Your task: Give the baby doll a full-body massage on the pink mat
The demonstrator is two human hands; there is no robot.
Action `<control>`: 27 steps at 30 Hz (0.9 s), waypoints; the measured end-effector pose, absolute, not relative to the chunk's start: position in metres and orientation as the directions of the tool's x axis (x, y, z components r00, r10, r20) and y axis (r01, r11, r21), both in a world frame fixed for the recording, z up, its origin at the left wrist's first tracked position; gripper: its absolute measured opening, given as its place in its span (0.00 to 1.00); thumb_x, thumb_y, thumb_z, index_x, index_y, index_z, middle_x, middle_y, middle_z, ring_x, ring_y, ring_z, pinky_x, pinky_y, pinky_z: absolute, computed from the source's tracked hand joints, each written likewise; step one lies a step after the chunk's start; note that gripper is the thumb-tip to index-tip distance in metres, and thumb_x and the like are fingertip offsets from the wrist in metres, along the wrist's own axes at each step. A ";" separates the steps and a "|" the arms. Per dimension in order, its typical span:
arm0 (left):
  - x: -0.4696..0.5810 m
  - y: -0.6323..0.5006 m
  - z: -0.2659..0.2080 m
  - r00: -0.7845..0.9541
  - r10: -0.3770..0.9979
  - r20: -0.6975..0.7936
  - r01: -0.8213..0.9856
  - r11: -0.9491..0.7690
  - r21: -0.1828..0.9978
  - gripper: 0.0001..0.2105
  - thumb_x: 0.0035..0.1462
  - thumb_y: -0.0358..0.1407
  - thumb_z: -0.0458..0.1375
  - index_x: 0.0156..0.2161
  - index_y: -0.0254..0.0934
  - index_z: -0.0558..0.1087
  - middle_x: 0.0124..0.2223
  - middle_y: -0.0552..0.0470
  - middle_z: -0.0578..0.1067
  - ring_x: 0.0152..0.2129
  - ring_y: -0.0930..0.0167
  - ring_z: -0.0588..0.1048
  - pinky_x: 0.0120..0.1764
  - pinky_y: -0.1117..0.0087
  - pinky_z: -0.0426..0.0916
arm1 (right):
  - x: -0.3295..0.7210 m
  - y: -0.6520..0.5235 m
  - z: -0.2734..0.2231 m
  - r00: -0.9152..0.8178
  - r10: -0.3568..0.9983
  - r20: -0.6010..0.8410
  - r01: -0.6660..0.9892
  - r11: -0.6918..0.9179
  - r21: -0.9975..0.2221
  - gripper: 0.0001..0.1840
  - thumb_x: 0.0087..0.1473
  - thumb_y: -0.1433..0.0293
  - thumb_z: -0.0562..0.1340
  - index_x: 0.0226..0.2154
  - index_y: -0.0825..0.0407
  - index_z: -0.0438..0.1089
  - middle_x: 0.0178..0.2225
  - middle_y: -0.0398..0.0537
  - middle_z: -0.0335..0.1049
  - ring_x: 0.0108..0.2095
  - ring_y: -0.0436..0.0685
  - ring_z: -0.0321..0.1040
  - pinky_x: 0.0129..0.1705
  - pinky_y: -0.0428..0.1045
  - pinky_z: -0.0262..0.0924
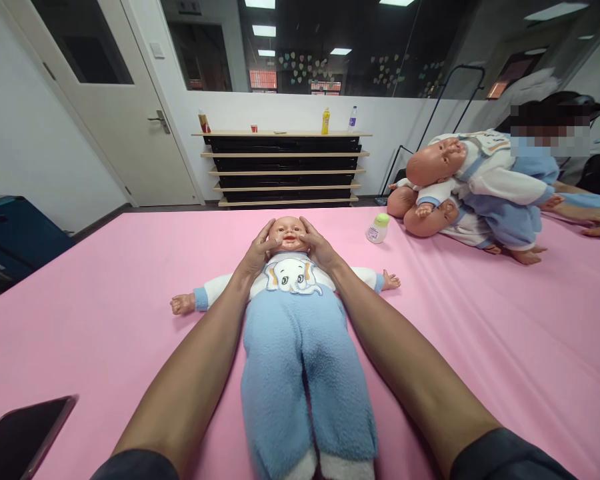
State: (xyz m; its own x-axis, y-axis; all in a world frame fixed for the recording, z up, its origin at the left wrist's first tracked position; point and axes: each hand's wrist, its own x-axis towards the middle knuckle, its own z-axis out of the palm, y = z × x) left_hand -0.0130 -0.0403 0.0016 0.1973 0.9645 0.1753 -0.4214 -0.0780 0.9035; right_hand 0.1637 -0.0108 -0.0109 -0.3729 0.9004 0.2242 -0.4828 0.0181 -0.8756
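Observation:
A baby doll (300,340) lies on its back on a pink-covered table, its head at the far end and its arms spread wide. It wears fleecy blue trousers and a white top with an elephant on the chest. Around one side of the doll's head curves my left hand (258,252), thumb on the cheek and fingers along the temple. My right hand (319,247) mirrors it on the other side, so the head is held between both palms. The backs of my hands hide the doll's ears.
A small bottle with a green cap (378,229) stands right of the doll. Several more dolls (480,187) are piled farther right, beside another person. A phone (27,437) lies at the near left. Shelves (285,135) stand by the far wall; a dark blue case (20,233) is at left.

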 end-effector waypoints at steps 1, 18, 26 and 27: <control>-0.013 -0.040 0.001 0.197 0.963 0.184 -0.411 -0.090 0.907 0.44 0.47 0.34 0.66 0.67 0.45 0.50 0.61 0.43 0.65 0.52 0.57 0.71 0.54 0.57 0.66 | 0.164 -0.011 -0.011 -0.366 0.902 0.228 -0.466 0.034 -0.884 0.49 0.47 0.66 0.68 0.66 0.43 0.44 0.61 0.46 0.58 0.57 0.61 0.62 0.61 0.60 0.57; -0.012 -0.042 0.002 0.187 0.969 0.160 -0.417 -0.069 0.906 0.44 0.45 0.32 0.65 0.67 0.46 0.51 0.60 0.44 0.65 0.50 0.57 0.72 0.52 0.58 0.68 | 0.163 -0.014 -0.008 -0.368 0.906 0.210 -0.468 0.015 -0.884 0.50 0.45 0.68 0.68 0.66 0.42 0.45 0.60 0.46 0.58 0.57 0.62 0.62 0.59 0.62 0.58; -0.012 -0.044 0.004 0.189 0.962 0.196 -0.344 -0.122 0.931 0.51 0.39 0.31 0.71 0.67 0.47 0.51 0.63 0.44 0.62 0.53 0.56 0.69 0.55 0.57 0.66 | 0.166 -0.020 -0.004 -0.334 0.916 0.221 -0.354 0.096 -0.930 0.57 0.37 0.71 0.73 0.65 0.41 0.46 0.63 0.43 0.53 0.62 0.63 0.54 0.61 0.59 0.56; -0.012 -0.044 0.004 0.188 0.962 0.198 -0.341 -0.125 0.932 0.50 0.39 0.31 0.71 0.66 0.48 0.51 0.63 0.44 0.61 0.53 0.56 0.69 0.55 0.56 0.66 | 0.166 -0.020 -0.004 -0.333 0.916 0.226 -0.345 0.105 -0.933 0.58 0.37 0.70 0.74 0.65 0.41 0.46 0.63 0.42 0.52 0.62 0.62 0.53 0.61 0.59 0.56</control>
